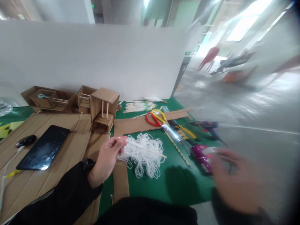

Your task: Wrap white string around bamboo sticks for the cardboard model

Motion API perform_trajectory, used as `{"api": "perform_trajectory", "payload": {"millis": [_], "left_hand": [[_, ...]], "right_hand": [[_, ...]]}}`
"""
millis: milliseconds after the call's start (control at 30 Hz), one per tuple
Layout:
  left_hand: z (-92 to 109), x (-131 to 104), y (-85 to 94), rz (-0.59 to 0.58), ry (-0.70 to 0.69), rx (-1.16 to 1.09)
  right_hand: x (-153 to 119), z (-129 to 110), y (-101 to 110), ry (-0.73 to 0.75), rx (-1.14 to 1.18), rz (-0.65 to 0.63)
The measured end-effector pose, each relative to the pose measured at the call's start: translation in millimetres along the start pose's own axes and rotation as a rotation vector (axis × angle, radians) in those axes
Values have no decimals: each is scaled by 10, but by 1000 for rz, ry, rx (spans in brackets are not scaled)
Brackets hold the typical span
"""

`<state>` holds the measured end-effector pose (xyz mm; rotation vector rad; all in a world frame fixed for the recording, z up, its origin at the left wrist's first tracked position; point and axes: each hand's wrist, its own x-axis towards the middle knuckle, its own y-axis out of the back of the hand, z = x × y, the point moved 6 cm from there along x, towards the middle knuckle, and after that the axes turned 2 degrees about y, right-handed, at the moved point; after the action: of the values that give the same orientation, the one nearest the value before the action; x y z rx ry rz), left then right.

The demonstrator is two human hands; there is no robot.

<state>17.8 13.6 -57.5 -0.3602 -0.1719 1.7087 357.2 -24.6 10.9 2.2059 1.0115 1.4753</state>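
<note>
So from where I'm standing there's one person at a green table (pixel 145 190), both hands out. The left hand (pixel 106 161) has one thin stick (pixel 146 148), thumb and fingers clamped on one end of it. The other end points toward the table's right edge, over a single loopy heap of white string (pixel 150 162); can't tell if stick and heap touch. The stick looks whitish along part of its length.

The right hand (pixel 236 179) is out by the right edge and pretty blurred, next to one purple tool (pixel 201 156) with a red light. Can't tell if those fingers are apart or together, or if they're touching it.

Toward the far right corner: one pair of scissors, one red loop and one yellow (pixel 161 123), lying across a cardboard strip (pixel 131 123). Beyond that, near the far edge, there's a bunch of pale sticks (pixel 140 107), too packed to count. One yellow-handled tool (pixel 187 131) sits nearer the right edge.

On the left side, one big cardboard sheet (pixel 75 134) carries one black phone (pixel 44 147) and one black oval gadget (pixel 25 141) on a white cable. One upright cardboard box (pixel 105 97) has two sticks standing in its opening.
</note>
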Motion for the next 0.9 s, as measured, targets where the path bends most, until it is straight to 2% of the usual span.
{"api": "perform_trajectory", "payload": {"millis": [67,133,167,233,333,433,667,900], "left_hand": [[-19,11,23,0,-14,22],[-25,22,39,1,-20,35],[-23,27,46,3,-21,39],[-16,36,57,11,-20,43],[-4,36,66,20,-34,62],[-7,22,55,2,-43,83],[14,-7,37,-39,-72,105],[16,-18,30,-67,-82,122]], "right_hand": [[-127,-527,-304,190,235,-180],[-242,-962,-600,286,423,-380],[-287,-1120,-732,304,473,-477],[-323,-1299,-911,283,532,-572],[-323,-1334,-1037,194,563,-611],[-337,-1294,-1063,141,578,-609],[-378,-1263,-1079,115,585,-610],[-399,-1253,-1062,131,623,-663]]}}
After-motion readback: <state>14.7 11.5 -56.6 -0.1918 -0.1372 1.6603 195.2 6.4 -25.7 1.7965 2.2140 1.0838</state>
